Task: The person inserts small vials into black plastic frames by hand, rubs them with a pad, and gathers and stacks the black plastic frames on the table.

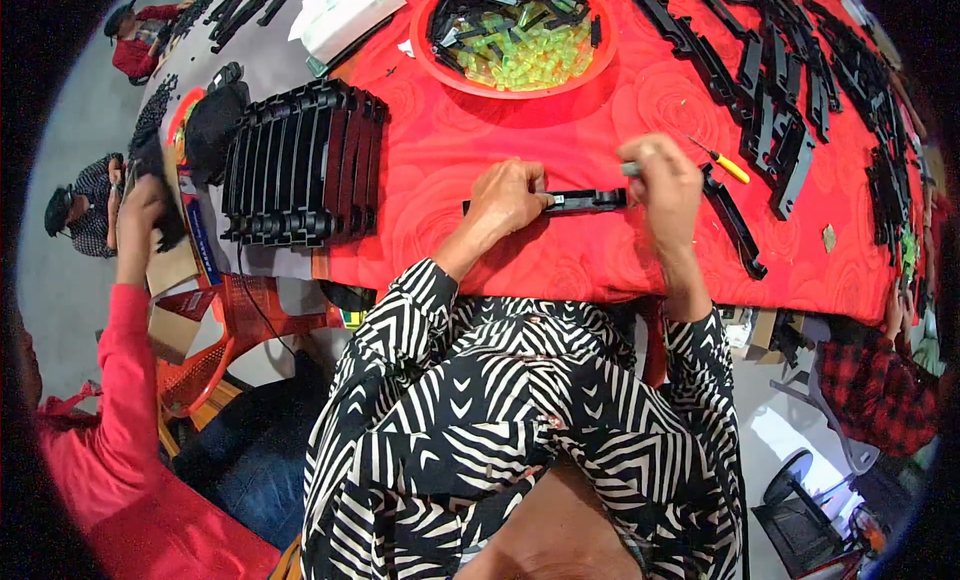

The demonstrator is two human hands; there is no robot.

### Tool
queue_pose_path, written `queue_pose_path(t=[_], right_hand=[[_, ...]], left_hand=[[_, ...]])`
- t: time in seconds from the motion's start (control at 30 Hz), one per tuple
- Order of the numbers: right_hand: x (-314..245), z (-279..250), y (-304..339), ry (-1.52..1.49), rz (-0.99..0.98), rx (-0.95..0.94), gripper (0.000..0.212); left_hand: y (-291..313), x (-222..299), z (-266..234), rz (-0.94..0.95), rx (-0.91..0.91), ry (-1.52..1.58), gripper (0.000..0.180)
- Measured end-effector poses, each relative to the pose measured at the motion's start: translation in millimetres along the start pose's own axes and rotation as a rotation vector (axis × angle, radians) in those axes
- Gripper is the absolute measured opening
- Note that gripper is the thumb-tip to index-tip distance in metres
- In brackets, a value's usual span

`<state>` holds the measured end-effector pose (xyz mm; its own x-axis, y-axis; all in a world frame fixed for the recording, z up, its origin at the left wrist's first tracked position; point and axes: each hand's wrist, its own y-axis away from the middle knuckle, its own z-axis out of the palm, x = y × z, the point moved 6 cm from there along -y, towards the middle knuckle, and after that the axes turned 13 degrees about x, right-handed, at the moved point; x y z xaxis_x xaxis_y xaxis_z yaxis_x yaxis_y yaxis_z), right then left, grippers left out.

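On the red rose-patterned tablecloth point(420, 245) in the head view lies a slim black plastic housing point(592, 201), the left hand point(508, 194) closed on it; the right hand point(668, 183), apart, pinches a small greyish piece point(630, 168). The housing looks light, stiff, smooth, probably best gripped by its long sides.

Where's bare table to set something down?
Red cloth shows bare between the black stack and the left hand, and between the red bowl and the right hand. Crowded: the upper right, with long black parts, and beside the right hand, where a yellow-handled tool lies.
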<state>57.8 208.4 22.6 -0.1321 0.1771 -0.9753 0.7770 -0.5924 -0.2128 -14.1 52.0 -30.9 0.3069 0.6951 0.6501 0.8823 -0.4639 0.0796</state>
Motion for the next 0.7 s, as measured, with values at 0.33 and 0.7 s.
queue_pose_path(t=[0.33,0.7], right_hand=[[29,27,12,-0.454,0.221,0.077,0.025],[14,44,15,0.922,-0.501,-0.595,0.016]], left_hand=[[2,3,2,0.054,0.020,-0.013,0.021],[1,-1,4,0.060,0.022,0.004,0.018]])
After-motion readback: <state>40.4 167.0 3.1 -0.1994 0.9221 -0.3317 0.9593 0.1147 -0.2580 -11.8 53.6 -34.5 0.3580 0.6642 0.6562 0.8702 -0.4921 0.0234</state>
